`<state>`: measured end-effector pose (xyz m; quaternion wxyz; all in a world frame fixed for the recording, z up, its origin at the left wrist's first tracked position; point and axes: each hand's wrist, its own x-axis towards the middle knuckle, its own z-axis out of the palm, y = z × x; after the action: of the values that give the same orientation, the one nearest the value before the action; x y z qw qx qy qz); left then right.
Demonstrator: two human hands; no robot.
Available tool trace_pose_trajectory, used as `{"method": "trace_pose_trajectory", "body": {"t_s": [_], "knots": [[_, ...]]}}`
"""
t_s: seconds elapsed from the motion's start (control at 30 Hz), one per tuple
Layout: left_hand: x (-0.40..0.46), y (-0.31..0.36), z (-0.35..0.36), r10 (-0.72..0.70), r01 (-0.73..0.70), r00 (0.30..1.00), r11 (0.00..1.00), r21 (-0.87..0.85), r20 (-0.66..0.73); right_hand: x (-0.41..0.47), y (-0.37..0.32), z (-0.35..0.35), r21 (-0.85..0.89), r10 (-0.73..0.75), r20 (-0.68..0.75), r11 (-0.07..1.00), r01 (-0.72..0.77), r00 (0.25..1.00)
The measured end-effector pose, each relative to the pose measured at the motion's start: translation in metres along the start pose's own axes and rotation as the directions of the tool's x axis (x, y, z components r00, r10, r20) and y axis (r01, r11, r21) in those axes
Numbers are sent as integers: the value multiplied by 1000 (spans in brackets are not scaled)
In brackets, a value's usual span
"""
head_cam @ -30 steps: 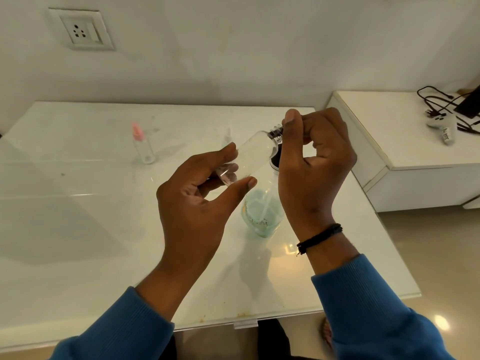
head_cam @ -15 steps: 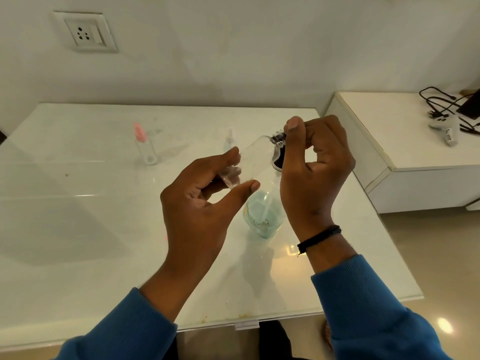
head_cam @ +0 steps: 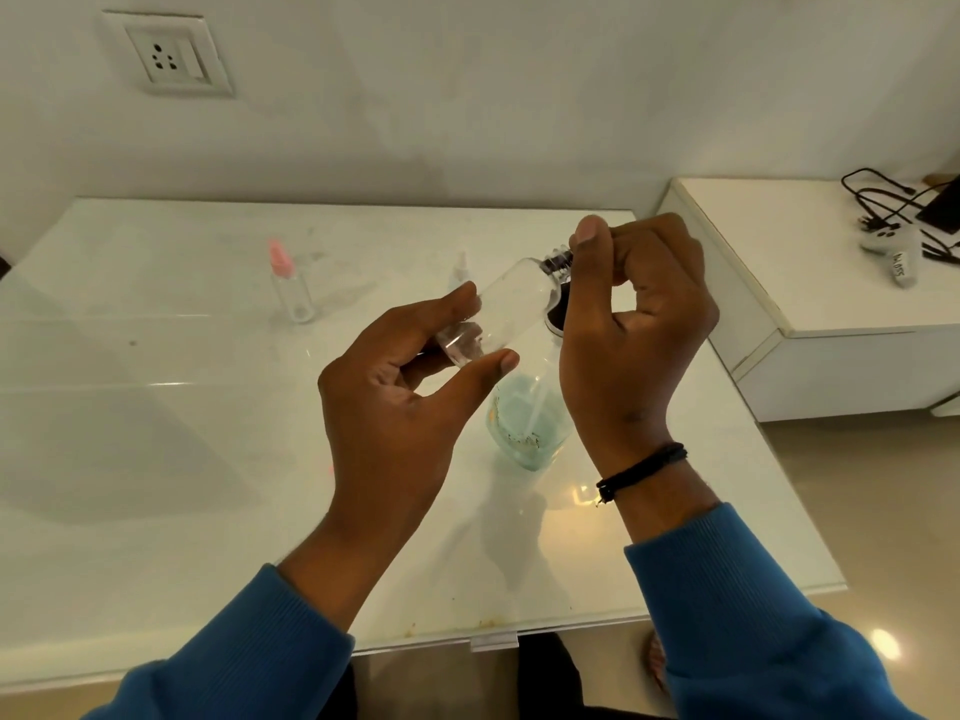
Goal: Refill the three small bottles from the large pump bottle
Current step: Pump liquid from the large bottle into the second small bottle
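Note:
My left hand (head_cam: 395, 407) holds the base of a small clear bottle (head_cam: 506, 309) between thumb and fingers, tilted up to the right above the table. My right hand (head_cam: 634, 324) pinches the dark cap (head_cam: 557, 262) at the bottle's neck. Under both hands stands the large pump bottle (head_cam: 527, 423) with pale green liquid, its dark pump head mostly hidden behind my right hand. A small bottle with a pink cap (head_cam: 291, 283) stands upright at the back left. Another small clear bottle (head_cam: 460, 270) stands behind the held one, partly hidden.
The white glass-topped table (head_cam: 156, 407) reaches a wall with a socket (head_cam: 166, 57). A white cabinet (head_cam: 810, 283) to the right carries black cables and a white device (head_cam: 891, 249). The table's front edge is near my sleeves.
Both hands with the small bottle stay in nearly the same place; my right thumb and fingers have shifted slightly on the cap.

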<state>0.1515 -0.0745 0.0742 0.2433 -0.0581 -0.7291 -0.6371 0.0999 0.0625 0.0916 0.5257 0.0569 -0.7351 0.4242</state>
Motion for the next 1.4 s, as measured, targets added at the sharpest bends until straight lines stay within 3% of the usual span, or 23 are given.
{"method": "trace_pose_trajectory", "body": {"t_s": [1.4], "knots": [[-1,-1,1,-1,1,1000,1000,-10,1,-2,1,1,13,-1,-13,1000,1,1000]]}}
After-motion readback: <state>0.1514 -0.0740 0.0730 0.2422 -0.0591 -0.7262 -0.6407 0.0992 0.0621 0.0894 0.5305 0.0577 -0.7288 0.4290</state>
